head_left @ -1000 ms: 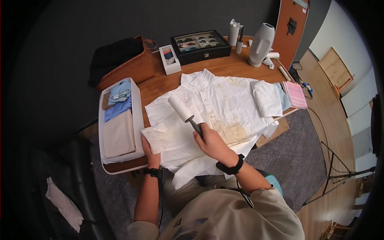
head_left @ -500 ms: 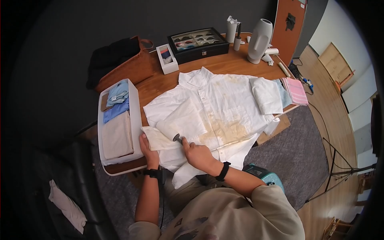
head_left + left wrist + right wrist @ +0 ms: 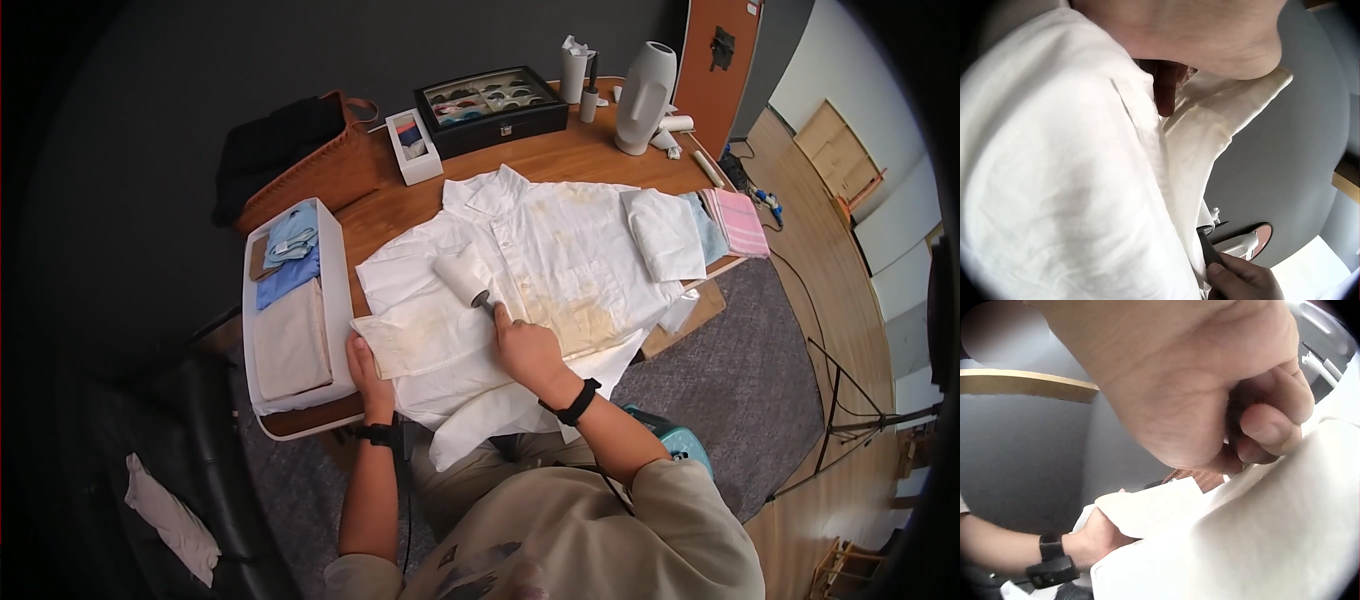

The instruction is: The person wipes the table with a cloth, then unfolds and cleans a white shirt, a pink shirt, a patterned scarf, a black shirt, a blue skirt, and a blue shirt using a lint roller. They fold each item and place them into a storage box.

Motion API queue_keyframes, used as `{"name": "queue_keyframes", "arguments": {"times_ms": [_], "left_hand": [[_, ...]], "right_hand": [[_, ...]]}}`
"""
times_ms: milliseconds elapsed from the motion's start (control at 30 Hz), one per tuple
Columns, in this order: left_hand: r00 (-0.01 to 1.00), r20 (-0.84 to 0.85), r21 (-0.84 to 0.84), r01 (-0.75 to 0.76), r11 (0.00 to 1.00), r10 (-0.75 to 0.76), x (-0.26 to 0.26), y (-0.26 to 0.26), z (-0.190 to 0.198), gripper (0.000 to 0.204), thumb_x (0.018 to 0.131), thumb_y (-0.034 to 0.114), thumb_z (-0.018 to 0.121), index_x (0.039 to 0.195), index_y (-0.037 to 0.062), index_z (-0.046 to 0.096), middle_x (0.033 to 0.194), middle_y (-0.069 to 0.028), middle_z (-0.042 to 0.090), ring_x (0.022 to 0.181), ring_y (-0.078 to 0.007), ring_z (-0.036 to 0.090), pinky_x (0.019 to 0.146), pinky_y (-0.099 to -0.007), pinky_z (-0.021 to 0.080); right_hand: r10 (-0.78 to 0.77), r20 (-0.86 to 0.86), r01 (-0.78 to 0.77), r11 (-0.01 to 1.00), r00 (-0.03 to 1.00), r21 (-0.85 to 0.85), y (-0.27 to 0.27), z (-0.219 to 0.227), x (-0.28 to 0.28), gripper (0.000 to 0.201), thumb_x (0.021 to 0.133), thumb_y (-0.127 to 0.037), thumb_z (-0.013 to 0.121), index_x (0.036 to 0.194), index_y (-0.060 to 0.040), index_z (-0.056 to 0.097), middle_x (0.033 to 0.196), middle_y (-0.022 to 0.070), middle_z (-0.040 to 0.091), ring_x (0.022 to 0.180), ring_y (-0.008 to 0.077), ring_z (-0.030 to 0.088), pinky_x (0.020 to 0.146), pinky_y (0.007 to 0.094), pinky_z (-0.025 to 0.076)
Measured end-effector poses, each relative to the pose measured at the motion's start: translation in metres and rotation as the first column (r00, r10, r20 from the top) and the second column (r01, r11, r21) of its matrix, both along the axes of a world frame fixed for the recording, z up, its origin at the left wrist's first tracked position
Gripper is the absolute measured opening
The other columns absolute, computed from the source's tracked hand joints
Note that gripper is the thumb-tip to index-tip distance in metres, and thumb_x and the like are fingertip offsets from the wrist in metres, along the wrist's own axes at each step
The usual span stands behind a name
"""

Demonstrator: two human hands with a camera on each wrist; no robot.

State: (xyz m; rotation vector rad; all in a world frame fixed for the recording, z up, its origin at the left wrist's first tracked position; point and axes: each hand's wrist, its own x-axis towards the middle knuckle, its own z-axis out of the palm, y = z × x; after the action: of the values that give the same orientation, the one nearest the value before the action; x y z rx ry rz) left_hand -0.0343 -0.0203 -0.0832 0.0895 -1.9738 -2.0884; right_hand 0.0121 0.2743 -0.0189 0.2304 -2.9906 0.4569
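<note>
A white button-up shirt (image 3: 560, 235) with yellow-brown stains lies spread on the wooden table, one sleeve (image 3: 415, 345) folded across its front. My right hand (image 3: 531, 352) grips the dark handle of a lint roller (image 3: 459, 277), whose white cylinder lies over the folded sleeve. The curled fingers (image 3: 1269, 428) around that handle show in the right wrist view, close over the cloth. At the table's near left, my left hand (image 3: 371, 382) holds the sleeve's cuff (image 3: 375, 345) at its edge. Some of its fingers are hidden by cloth in the left wrist view.
Left of the shirt stands a white box (image 3: 345, 300) of folded clothes. Behind are a brown basket (image 3: 300, 165), a small white box (image 3: 428, 170), a glass-topped black case (image 3: 515, 125), another lint roller (image 3: 589, 105) and a white vase (image 3: 640, 105). Pink cloth (image 3: 738, 222) lies at right.
The lint roller moved down-left over the folded sleeve toward the cuff, then back up-right, carried by my right hand. My left hand stays at the cuff.
</note>
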Motion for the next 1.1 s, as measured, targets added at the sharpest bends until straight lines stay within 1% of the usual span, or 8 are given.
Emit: {"name": "queue_keyframes", "arguments": {"times_ms": [267,367,533,633,733,933,1067,1100], "left_hand": [[1.0,-0.007,0.059,0.013,0.998,-0.013,0.0,-0.001,-0.001,0.056,0.118,0.048,0.043,0.135,-0.0033,0.059,0.126,-0.0119,0.066,0.116,-0.0207,0.062,0.106,-0.0342,0.046],[1.0,-0.011,0.093,0.01,0.996,-0.009,0.0,0.001,0.0,0.054,0.118,0.046,0.043,0.132,-0.0028,0.061,0.122,-0.0112,0.066,0.113,-0.0205,0.062,0.104,-0.034,0.047],[0.999,-0.025,0.056,0.042,0.998,-0.041,-0.001,-0.003,-0.002,0.049,0.118,0.039,0.04,0.125,-0.003,0.065,0.118,-0.0124,0.069,0.109,-0.0223,0.066,0.099,-0.0349,0.05],[0.999,-0.032,-0.125,-0.002,0.992,-0.002,-0.002,-0.01,-0.018,0.05,0.118,0.038,0.038,0.122,-0.0032,0.066,0.116,-0.0134,0.07,0.108,-0.023,0.067,0.097,-0.0356,0.051],[0.999,0.05,0.088,-0.012,0.996,0.007,-0.002,-0.005,-0.015,0.052,0.118,0.04,0.038,0.12,-0.0033,0.067,0.114,-0.0131,0.07,0.107,-0.023,0.066,0.095,-0.0357,0.051],[1.0,-0.012,-0.133,0.006,0.991,-0.007,0.0,-0.008,-0.011,0.055,0.119,0.043,0.037,0.117,-0.0035,0.067,0.113,-0.0109,0.069,0.102,-0.0224,0.065,0.091,-0.0353,0.05],[1.0,-0.006,-0.126,-0.019,0.992,0.018,0.001,-0.002,-0.003,0.057,0.119,0.044,0.037,0.119,-0.0042,0.067,0.117,-0.0116,0.07,0.105,-0.0224,0.066,0.094,-0.0352,0.05],[0.999,0.043,0.0,-0.015,1.0,0.015,0.0,0.001,0.0,0.057,0.119,0.044,0.037,0.121,-0.0046,0.067,0.118,-0.0123,0.07,0.107,-0.0225,0.066,0.096,-0.0354,0.05]], "right_hand": [[-0.245,-0.043,0.242,0.969,0.969,-0.052,0.022,0.013,-0.015,0.043,0.104,-0.022,0.059,0.137,0.0061,0.059,0.072,0.0211,0.072,0.06,0.0389,0.072,0.054,0.0508,0.057],[-0.189,-0.096,0.18,0.979,0.977,-0.092,0.008,0.017,0.001,0.045,0.105,-0.021,0.059,0.139,0.0078,0.056,0.073,0.0199,0.072,0.06,0.038,0.071,0.054,0.0511,0.056],[0.166,-0.165,-0.199,0.957,0.972,-0.211,-0.049,0.018,0.046,0.048,0.105,-0.02,0.061,0.144,0.0086,0.053,0.077,0.0174,0.07,0.06,0.0355,0.069,0.052,0.048,0.055],[0.23,-0.144,-0.26,0.932,0.962,-0.251,-0.077,0.008,0.058,0.052,0.107,-0.021,0.061,0.147,0.0105,0.051,0.077,0.0168,0.069,0.058,0.0349,0.068,0.051,0.0468,0.054],[0.242,-0.187,-0.283,0.929,0.952,-0.237,-0.095,0.003,0.063,0.049,0.107,-0.019,0.057,0.144,0.0133,0.055,0.075,0.0147,0.069,0.055,0.0298,0.068,0.048,0.0426,0.055],[0.293,-0.193,-0.334,0.912,0.937,-0.238,-0.118,-0.01,0.07,0.058,0.108,-0.023,0.061,0.149,0.0166,0.05,0.069,0.0165,0.068,0.05,0.0314,0.066,0.046,0.0443,0.052],[0.296,-0.154,-0.323,0.925,0.943,-0.2,-0.115,-0.014,0.065,0.059,0.108,-0.024,0.06,0.151,0.0146,0.05,0.07,0.016,0.068,0.05,0.0309,0.066,0.045,0.0445,0.052],[0.297,-0.134,-0.315,0.937,0.946,-0.149,-0.114,-0.018,0.064,0.059,0.108,-0.024,0.059,0.152,0.0139,0.049,0.07,0.016,0.069,0.05,0.0306,0.066,0.044,0.0446,0.052]]}}
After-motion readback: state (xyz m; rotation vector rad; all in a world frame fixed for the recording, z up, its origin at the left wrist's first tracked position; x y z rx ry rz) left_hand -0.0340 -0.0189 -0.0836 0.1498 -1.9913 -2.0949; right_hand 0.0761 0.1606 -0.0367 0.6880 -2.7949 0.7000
